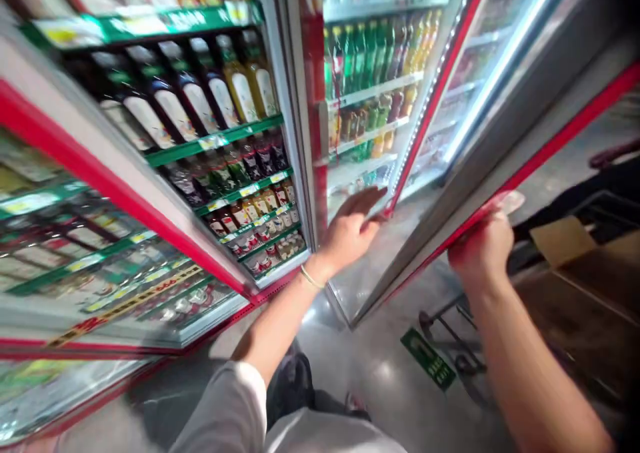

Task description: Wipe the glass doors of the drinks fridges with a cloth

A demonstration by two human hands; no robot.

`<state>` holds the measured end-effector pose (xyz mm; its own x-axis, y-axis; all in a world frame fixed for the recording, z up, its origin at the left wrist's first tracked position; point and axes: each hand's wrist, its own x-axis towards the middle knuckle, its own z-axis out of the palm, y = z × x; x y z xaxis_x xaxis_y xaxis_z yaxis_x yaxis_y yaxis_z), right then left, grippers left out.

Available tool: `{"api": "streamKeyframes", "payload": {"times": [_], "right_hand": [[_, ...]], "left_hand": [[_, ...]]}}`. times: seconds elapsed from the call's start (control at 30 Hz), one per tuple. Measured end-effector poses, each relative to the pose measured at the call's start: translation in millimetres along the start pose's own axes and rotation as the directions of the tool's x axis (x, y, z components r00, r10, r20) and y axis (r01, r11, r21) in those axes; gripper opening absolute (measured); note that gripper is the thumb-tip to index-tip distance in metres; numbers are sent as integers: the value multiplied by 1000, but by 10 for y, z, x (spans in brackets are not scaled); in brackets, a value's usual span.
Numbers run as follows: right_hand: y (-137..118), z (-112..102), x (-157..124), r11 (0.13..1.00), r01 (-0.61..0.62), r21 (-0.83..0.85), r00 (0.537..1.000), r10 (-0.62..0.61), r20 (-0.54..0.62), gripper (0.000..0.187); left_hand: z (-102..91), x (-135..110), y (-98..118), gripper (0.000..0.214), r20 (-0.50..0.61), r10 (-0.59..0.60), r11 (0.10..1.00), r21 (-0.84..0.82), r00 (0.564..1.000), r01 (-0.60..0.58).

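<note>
I stand at a drinks cooler with red-framed glass doors. My right hand [483, 246] is closed round the outer edge of the open door [500, 133], which swings out to the right. My left hand [353, 229] reaches into the opening with fingers stretched out, touching the door's inner edge near the lower shelves [370, 136]. It holds nothing. A thin bracelet sits on my left wrist. Green, yellow and dark bottles [375, 53] fill the shelves inside.
To the left, a second cooler [200, 146] with shut glass doors holds rows of bottles. A trolley with cardboard boxes [565, 239] stands at the right. A green floor sign [429, 358] lies on the shiny grey floor.
</note>
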<state>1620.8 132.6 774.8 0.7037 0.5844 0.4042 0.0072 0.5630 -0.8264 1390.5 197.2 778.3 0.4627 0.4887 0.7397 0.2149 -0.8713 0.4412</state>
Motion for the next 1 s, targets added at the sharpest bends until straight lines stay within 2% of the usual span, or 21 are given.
{"api": "streamKeyframes", "payload": {"times": [0.03,0.07,0.17,0.2,0.27,0.3,0.33,0.47,0.53,0.6,0.63,0.7,0.77,0.8,0.87,0.93,1.0], "right_hand": [[-35,138,-154,995,-58,80,998,60,-27,7],[-70,255,-326,986,-117,119,993,116,18,5],[-115,529,-853,974,-209,91,947,178,266,18],[-99,625,-1011,974,-218,55,918,186,350,22],[-23,881,-1297,972,-232,-31,829,214,517,33],[31,1051,-1428,971,-234,-57,787,223,575,37],[89,1251,-1552,971,-223,-85,726,223,651,39],[320,2212,-1939,999,-18,37,560,-21,828,41],[433,2683,-2004,990,52,127,469,-137,873,40],[552,3103,-1940,981,85,174,432,-194,881,37],[609,3295,-1856,980,83,178,453,-196,870,34],[692,3653,-1585,987,25,156,552,-144,822,27],[701,3985,-1206,988,-46,146,649,-81,756,28],[673,4141,-993,986,-48,157,694,-80,716,31],[571,4426,-562,976,61,208,772,-178,610,36],[445,4671,-167,948,215,234,788,-310,531,39],[337,4879,173,915,323,242,760,-403,511,41]], "left_hand": [[-84,-45,195,45,-6,-1,1000,7,1000,1],[-187,-93,365,46,-32,-10,1000,24,999,11],[-559,-259,706,48,-132,-86,987,125,988,103],[-689,-324,763,49,-177,-119,975,164,977,149],[-949,-464,797,56,-326,-176,937,232,929,259],[-1083,-534,776,61,-410,-205,912,250,889,326],[-1224,-603,732,67,-492,-236,882,255,838,397],[-1872,-822,371,74,-682,-339,756,213,648,619],[-2218,-886,115,72,-732,-351,705,203,583,680],[-2541,-916,-161,69,-756,-319,671,246,572,699],[-2688,-919,-299,66,-762,-288,658,282,579,698],[-2943,-894,-557,63,-771,-204,639,362,603,679],[-3147,-816,-783,57,-766,-95,627,450,636,636],[-3229,-755,-885,55,-756,-44,620,492,653,611],[-3361,-588,-1076,51,-713,36,601,575,700,555],[-3463,-376,-1264,49,-651,82,568,653,755,501],[-3560,-135,-1453,49,-591,109,521,719,800,460]]}}
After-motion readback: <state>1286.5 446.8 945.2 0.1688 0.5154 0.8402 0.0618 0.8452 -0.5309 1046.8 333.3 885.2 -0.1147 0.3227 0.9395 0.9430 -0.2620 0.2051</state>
